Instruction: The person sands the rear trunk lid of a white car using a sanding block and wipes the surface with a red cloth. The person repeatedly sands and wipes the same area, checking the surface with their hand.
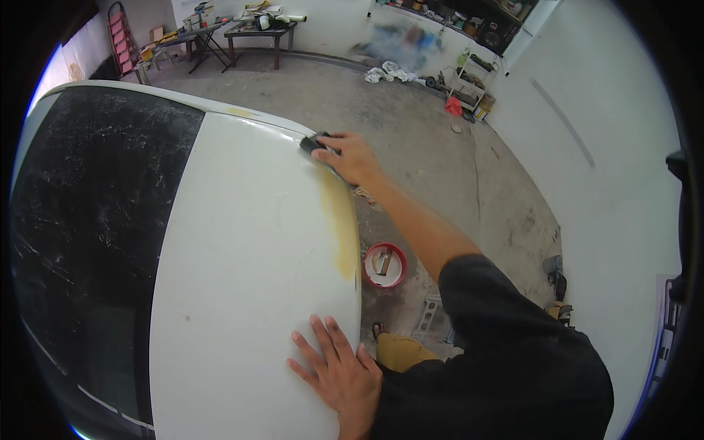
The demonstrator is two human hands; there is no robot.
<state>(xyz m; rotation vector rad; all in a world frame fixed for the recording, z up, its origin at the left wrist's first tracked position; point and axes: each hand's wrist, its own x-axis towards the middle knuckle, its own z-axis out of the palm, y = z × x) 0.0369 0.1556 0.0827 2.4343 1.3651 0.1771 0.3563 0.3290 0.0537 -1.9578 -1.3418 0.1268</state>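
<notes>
My right hand (352, 158), arm stretched forward, is closed around a black sanding block (314, 147). The block rests on the curved far-right edge of a white car roof (242, 242). Just nearer along that edge runs a yellowish patch of body filler (339, 220), and a smaller yellow patch shows at the far rim. My left hand (337, 370) lies flat on the roof nearer to me, fingers spread, holding nothing. Dark, smudged glass (95, 220) borders the white panel on the left.
A red bucket (384, 265) with whitish liquid and a tool inside stands on the concrete floor, right of the car. A grey step (429, 315) is near my foot. Farther back are a cluttered table (260, 31), a red ladder (123, 40) and a small shelf (467, 92).
</notes>
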